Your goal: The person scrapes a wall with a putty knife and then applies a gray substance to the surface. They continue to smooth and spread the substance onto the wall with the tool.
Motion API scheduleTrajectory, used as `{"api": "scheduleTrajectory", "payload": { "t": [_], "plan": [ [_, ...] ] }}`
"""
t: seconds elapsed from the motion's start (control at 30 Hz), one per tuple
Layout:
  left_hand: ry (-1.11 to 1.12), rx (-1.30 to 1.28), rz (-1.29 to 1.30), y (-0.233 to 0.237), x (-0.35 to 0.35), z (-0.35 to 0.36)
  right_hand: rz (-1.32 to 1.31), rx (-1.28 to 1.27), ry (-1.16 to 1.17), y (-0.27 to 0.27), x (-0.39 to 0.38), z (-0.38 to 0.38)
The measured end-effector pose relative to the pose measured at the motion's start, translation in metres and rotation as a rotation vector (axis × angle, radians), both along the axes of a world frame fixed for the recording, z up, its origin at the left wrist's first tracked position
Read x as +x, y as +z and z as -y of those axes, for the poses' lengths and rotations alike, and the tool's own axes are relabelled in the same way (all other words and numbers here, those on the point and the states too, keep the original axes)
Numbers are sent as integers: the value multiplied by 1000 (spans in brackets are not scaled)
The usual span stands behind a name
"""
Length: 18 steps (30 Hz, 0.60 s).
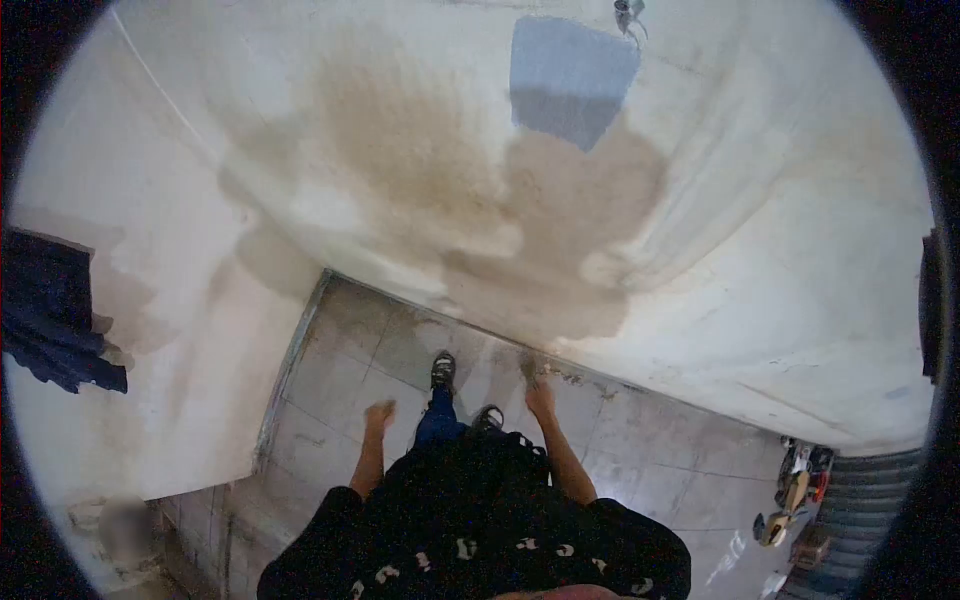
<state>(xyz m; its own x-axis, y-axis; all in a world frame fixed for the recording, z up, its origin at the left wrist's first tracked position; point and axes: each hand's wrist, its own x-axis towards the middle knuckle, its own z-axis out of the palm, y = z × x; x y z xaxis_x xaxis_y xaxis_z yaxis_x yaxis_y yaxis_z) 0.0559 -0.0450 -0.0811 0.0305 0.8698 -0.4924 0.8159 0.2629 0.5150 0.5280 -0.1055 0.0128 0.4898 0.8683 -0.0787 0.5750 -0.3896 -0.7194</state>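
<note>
My left hand point(380, 412) hangs low over the tiled floor, left of my body, its fingers smeared by motion. My right hand point(538, 398) is closed, out in front of my right side near the foot of the wall. A small brownish thing point(529, 368) shows just past its fingers; what it is I cannot make out. Both forearms are bare below a dark top point(470, 510). My shoes point(443, 370) stand on pale tiles point(400, 345), one ahead of the other. The wall point(400, 230) in front is stained, and my shadow falls on it.
A grey-blue patch point(574, 80) is on the wall ahead. Dark cloth point(50, 310) hangs at the left wall. Shoes and other items point(795, 495) lie at the right, beside a ribbed grey shutter point(870, 510). Debris point(560, 376) lies along the wall's foot.
</note>
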Motion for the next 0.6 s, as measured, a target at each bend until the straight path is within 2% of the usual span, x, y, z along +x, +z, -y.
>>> {"api": "scheduleTrajectory", "payload": {
  "t": [0.03, 0.07, 0.1, 0.13, 0.17, 0.2, 0.27, 0.33, 0.4, 0.5, 0.6],
  "plan": [
    [92, -100, 194, 23, 43, -56, 79, -46, 114, 18, 0, -46],
    [483, -182, 695, 142, 111, -78, -57, 219, 138, 27, -3, -89],
    [463, -176, 752, 209, 157, -109, -183, 192, 114, 138, -27, -117],
    [411, -73, 885, 262, 191, -131, -240, 264, 141, 193, -36, -140],
    [385, -109, 949, 275, 214, -164, -342, 325, 167, 243, -44, -156],
    [290, 39, 1146, 339, 239, -167, -441, 386, 191, 285, -49, -168],
    [170, 32, 1350, 423, 271, -191, -496, 588, 171, 341, -60, -182],
    [22, 160, 1510, 463, 290, -207, -519, 695, 125, 370, -70, -183],
    [-96, 73, 1491, 488, 309, -242, -543, 744, 50, 390, -77, -182],
    [-245, -18, 1607, 540, 328, -247, -545, 744, -60, 408, -87, -175],
    [-215, -46, 1638, 546, 345, -255, -536, 757, -120, 414, -101, -179]
  ]
}}
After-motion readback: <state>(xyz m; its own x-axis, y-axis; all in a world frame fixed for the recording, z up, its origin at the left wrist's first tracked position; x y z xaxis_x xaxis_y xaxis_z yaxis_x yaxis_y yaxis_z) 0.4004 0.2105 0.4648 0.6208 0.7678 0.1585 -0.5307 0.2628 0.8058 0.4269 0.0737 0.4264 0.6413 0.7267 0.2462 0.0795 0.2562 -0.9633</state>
